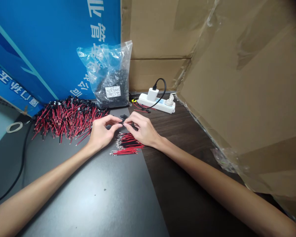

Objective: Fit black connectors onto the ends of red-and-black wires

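My left hand (103,130) and my right hand (143,128) meet fingertip to fingertip above the grey mat, both pinched closed. Between them is a small black piece, probably a plastic connector housing (121,121), largely covered by the fingers. Just behind the fingertips show a few more black connector housings (124,116). Below my right hand lies a bundle of short red and black wires (128,142) with bare metal ends pointing left. A large heap of red and black wires with black connectors (66,118) spreads to the left of my left hand.
A clear plastic bag of black parts (111,85) stands behind the hands. Right of it sits a white power strip (160,104) with a charger (153,94) and looped black cable. Cardboard walls (249,82) enclose the right side; a blue printed panel (51,39) stands at left.
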Tool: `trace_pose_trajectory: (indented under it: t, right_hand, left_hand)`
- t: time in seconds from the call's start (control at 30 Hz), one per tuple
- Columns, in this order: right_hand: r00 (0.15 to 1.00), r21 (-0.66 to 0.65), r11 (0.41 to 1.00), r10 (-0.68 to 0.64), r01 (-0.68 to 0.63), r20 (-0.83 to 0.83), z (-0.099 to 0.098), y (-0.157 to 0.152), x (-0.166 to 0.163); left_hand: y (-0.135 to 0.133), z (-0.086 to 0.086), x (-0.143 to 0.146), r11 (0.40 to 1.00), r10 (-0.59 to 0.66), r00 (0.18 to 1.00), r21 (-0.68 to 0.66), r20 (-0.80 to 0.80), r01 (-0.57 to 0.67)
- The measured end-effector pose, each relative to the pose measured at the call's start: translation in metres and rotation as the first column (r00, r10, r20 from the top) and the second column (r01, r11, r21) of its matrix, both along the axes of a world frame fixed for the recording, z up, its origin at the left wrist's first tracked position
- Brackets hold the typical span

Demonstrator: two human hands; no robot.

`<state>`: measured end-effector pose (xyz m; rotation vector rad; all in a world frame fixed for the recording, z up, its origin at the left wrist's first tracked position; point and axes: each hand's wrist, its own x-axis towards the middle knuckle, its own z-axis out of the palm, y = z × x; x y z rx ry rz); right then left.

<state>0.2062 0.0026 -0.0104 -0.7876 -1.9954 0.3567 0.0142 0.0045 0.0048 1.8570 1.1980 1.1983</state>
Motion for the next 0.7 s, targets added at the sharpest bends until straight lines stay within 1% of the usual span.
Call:
trace_pose_trajectory:
  t: [0.13, 0.33, 0.7]
  right_hand:
    - [1.0, -0.008, 1.0, 0.002, -0.002, 0.02, 0.0001, -0.0002, 0.0006]
    - [0.999, -0.014, 1.0, -0.006, 0.006, 0.053, 0.0001, -0.0013, 0.001]
    - [0.996, 0.019, 1.0, -0.017, 0.016, 0.092, -0.0015, -0.0009, 0.0013]
  left_hand:
    - [-0.0005, 0.0001, -0.0006, 1.0, 0.007, 1.0, -0.018, 0.016, -0.006]
    - [-0.0003, -0.0011, -0.0017, 0.999, 0.022, 1.0, 0.046, -0.019, -0.022]
    - [-0.0015, -0.0014, -0.0018, 0.997, 0.021, 0.997, 0.078, -0.076, -0.015]
